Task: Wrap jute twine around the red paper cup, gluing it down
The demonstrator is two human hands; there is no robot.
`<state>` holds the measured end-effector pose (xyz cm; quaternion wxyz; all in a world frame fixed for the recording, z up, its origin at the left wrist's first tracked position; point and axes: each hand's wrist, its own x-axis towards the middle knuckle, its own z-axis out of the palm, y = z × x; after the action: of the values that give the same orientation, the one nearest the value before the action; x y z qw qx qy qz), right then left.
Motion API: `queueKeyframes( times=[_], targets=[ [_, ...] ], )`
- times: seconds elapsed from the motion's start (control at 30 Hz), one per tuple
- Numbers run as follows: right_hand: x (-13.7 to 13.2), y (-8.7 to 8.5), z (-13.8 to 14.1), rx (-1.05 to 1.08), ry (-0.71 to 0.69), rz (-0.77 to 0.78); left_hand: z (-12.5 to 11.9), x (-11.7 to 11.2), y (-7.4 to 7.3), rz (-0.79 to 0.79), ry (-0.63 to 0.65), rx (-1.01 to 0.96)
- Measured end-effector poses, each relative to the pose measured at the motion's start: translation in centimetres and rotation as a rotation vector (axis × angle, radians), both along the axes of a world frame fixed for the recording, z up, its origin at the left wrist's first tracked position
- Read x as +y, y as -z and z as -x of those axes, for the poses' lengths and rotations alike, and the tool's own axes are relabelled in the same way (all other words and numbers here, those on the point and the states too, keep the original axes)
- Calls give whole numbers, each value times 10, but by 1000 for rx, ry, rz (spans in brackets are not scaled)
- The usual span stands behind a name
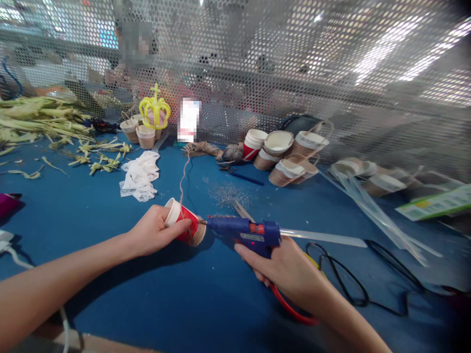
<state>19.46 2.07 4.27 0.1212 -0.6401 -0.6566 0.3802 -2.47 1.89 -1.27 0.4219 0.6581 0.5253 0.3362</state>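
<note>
My left hand (156, 230) is wrapped round a red and white paper cup (189, 220), tilted with its white rim toward the upper left. Brown twine covers the cup's bottom end, and a strand of twine (182, 181) runs from it up to a loose bundle of twine (202, 148). In my right hand (279, 267) is a blue hot glue gun (243, 230), its nozzle at the twine-wrapped part of the cup; whether it touches I cannot tell. A clear glue stick (324, 237) sticks out of the gun's back. Red-handled scissors (290, 306) lie partly hidden under my right hand and forearm.
Twine-wrapped cups (277, 144) stand and lie at the back right, near loose clear glue sticks (382, 215). White cloth (142, 174), a yellow crown (155, 110) and dry husks (40, 115) lie left. A black cord (353, 296) loops at right. A perforated metal screen (257, 63) bounds the back.
</note>
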Motion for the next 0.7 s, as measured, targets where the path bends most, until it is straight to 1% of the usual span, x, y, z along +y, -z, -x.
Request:
queueKeyframes(
  times=[0.17, 0.27, 0.37, 0.47, 0.57, 0.7],
  targets=[
    [-2, 3, -1, -1, -48, -34, -1, 2, 0, 84, -6, -107],
    [-3, 1, -1, -26, -99, -65, -2, 3, -1, 131, 8, -202],
    [-3, -3, 0, -60, -156, -173, -3, 3, -2, 169, 22, -280],
    [-4, -2, 0, -88, -214, -290, -2, 3, -1, 165, 17, -289],
    [-6, 4, -3, -92, -252, -324, -1, 3, 0, 151, -9, -264],
    [-6, 13, -5, -59, -286, -379, -1, 4, -1, 157, 0, -262]
  ],
)
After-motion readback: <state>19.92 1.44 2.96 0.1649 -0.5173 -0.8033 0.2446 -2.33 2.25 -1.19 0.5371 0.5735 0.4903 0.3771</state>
